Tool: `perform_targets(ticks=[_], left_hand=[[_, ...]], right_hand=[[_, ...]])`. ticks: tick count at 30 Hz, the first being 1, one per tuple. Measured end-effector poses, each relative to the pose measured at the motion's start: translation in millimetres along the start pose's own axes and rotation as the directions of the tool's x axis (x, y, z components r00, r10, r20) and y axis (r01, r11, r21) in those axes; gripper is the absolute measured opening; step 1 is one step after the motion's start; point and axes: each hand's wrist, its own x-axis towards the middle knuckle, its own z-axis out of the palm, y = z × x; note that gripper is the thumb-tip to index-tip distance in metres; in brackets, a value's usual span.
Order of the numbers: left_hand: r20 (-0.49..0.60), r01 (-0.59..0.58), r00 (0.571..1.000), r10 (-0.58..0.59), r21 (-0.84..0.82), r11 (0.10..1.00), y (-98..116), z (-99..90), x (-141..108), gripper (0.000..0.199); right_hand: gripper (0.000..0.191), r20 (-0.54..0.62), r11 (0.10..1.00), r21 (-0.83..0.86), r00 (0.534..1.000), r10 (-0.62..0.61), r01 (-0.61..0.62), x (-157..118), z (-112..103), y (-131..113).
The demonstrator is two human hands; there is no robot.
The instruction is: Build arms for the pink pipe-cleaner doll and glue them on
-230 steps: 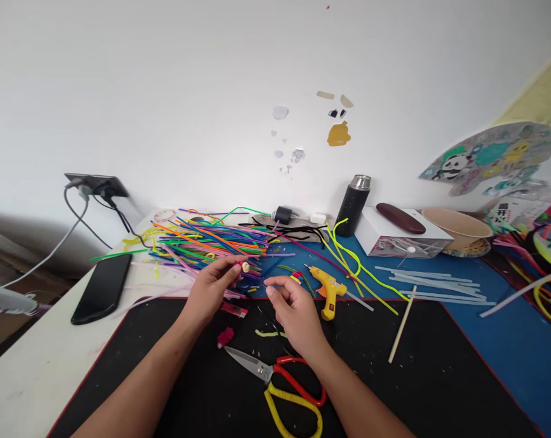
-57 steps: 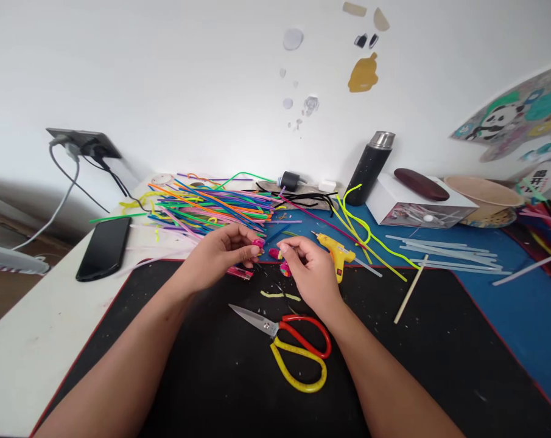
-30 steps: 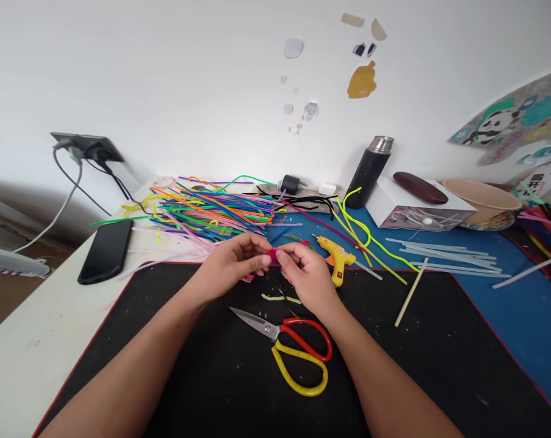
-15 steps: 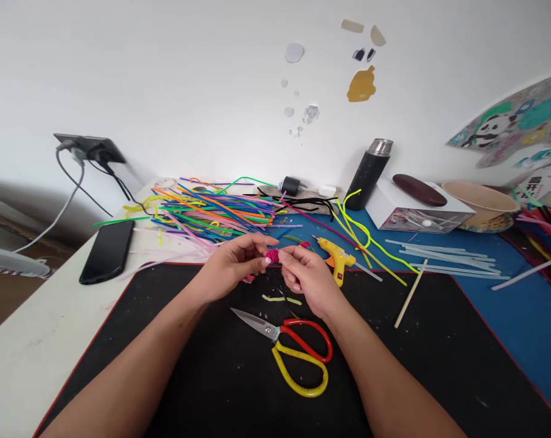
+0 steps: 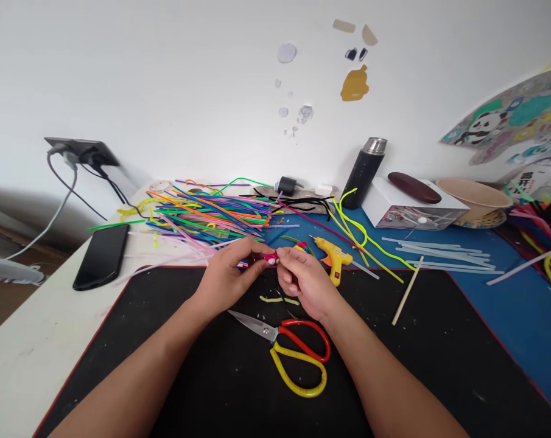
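Between my two hands is a small magenta pipe-cleaner piece (image 5: 271, 258) with a pale spot on it. My left hand (image 5: 233, 271) pinches it from the left between thumb and fingers. From the right, my right hand (image 5: 305, 277) grips it with thumb and forefinger, the other fingers curled in. Much of the piece is hidden by the fingertips. Below the hands lie scissors (image 5: 266, 332) with one red and one yellow handle, blades pointing left. A short pale yellow-green pipe cleaner (image 5: 275, 299) rests on the black mat (image 5: 211, 377). Just right of my right hand is a yellow glue gun (image 5: 333, 257).
A heap of coloured pipe cleaners (image 5: 220, 210) spreads behind my hands. A phone (image 5: 102, 255) lies at left. Toward the right are a wooden stick (image 5: 407, 292), clear glue sticks (image 5: 444, 252), a black flask (image 5: 365, 173), a white box (image 5: 416, 204) and a bowl (image 5: 476, 198).
The magenta piece has turned a little between my fingers, and my left fingers have closed in around it. The whole view has shifted slightly.
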Motion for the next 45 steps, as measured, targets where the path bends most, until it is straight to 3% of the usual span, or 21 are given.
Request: perform_targets(ticks=[2,5,11,15,19,24,33,38,45], left_hand=[[0.024,-0.071,0.997,0.070,0.056,0.996,-1,-0.1,-1,0.012],[0.103,-0.087,0.991,0.083,0.035,0.996,-1,-2.9,-1,0.017],[0.177,0.115,0.980,-0.087,-0.159,0.981,4,-4.5,0,0.022],[0.152,0.241,0.967,-0.203,-0.305,0.921,1,1.2,0,0.025],[0.171,0.286,0.957,-0.234,-0.430,0.856,-1,3.8,3,0.032],[0.248,0.363,0.928,-0.278,-0.431,0.826,0,1.7,4,0.041],[0.070,0.365,0.902,-0.426,-0.650,0.666,-10,-0.1,7,0.029],[0.009,0.341,0.895,-0.447,-0.659,0.670,-14,0.8,7,0.028],[0.068,0.363,0.910,-0.410,-0.610,0.704,-11,4.4,7,0.028]], right_hand=[[0.044,0.009,1.000,0.026,1.000,0.007,-0.007,0,0,-1],[0.045,-0.009,0.999,0.039,1.000,-0.001,0.002,1,-3,-3],[0.043,-0.048,0.998,-0.024,0.997,-0.063,0.062,1,-5,-5],[0.044,-0.036,0.997,-0.061,0.998,-0.055,0.053,1,-3,-3],[0.045,-0.029,0.996,-0.077,0.998,-0.049,0.046,1,-1,-2],[0.045,-0.020,0.997,-0.058,0.999,-0.046,0.045,1,-2,-2],[0.041,-0.073,0.990,-0.111,0.993,-0.092,0.084,2,-2,-1],[0.045,-0.097,0.976,-0.177,0.984,-0.149,0.130,5,0,6],[0.040,-0.078,0.955,-0.234,0.975,-0.207,0.184,8,-3,11]])
